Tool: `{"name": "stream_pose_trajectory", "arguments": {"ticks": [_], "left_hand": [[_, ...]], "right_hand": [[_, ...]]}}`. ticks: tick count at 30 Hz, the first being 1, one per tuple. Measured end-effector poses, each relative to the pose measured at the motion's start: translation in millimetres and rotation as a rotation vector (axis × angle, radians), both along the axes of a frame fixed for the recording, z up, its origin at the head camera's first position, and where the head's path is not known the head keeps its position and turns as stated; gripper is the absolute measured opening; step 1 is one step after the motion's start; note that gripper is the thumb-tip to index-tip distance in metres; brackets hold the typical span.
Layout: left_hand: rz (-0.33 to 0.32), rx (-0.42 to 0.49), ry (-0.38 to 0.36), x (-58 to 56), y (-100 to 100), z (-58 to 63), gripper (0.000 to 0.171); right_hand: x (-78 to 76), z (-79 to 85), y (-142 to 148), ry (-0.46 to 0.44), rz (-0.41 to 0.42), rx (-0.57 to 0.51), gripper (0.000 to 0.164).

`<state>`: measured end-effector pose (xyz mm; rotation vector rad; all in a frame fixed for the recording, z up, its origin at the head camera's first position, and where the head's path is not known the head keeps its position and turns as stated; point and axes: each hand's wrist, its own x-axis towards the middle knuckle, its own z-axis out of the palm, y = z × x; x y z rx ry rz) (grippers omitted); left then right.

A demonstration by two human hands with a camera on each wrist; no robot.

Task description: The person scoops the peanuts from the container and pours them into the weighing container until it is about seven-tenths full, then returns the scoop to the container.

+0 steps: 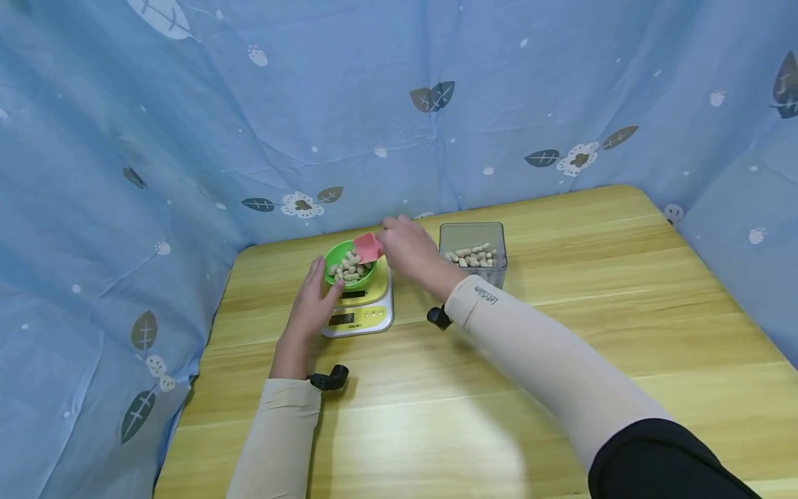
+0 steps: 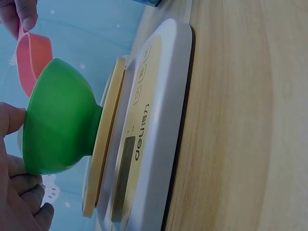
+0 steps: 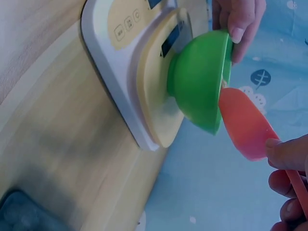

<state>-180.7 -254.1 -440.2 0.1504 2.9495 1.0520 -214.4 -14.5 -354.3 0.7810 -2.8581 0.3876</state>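
Observation:
On the kitchen scale [image 1: 377, 319] stands a green bowl [image 1: 334, 258] with peanuts in their shells [image 1: 349, 269]. My left hand [image 1: 309, 305] holds the bowl by its left side, thumb at the near rim and fingers curled round the outside in the left wrist view. With my right hand [image 1: 411, 253] I grip the handle of a pink scoop [image 1: 368, 247], its head tilted down at the bowl's rim. The right wrist view shows the scoop [image 3: 245, 125] from behind, so its inside is hidden there.
A clear square container [image 1: 472, 234] holding more peanuts stands on the wooden table [image 1: 430, 409], right of the scale and close to my right forearm. Behind the table hangs a blue patterned curtain [image 1: 374, 104].

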Motion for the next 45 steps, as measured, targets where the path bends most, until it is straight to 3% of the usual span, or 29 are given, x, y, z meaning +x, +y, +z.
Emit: {"name": "stream_pose_trajectory", "arguments": {"ticks": [8,15,21,29,37,45], "left_hand": [[-0.011,-0.012,0.004,-1.8,6,5.9,0.078],[-0.038,-0.025,0.063,-4.4,19,15.5,0.077],[-0.094,-0.02,0.111,-5.6,42,32.2,0.076],[-0.186,-0.012,0.154,-6.9,81,47.6,0.076],[-0.269,0.027,0.134,-7.6,118,47.4,0.075],[-0.344,0.029,0.122,-8.8,147,38.4,0.076]], "right_hand": [[-2.5,-0.3,19,0.017,0.005,-0.058,0.025],[-0.4,3.4,40,-0.021,0.009,-0.142,0.023],[5.2,15.6,72,-0.056,-0.003,-0.225,0.025],[14.3,30.3,125,-0.118,-0.079,-0.29,0.032],[24.3,29.8,167,-0.129,-0.126,-0.333,0.031],[29.9,19.9,192,-0.112,-0.122,-0.295,0.028]]}}
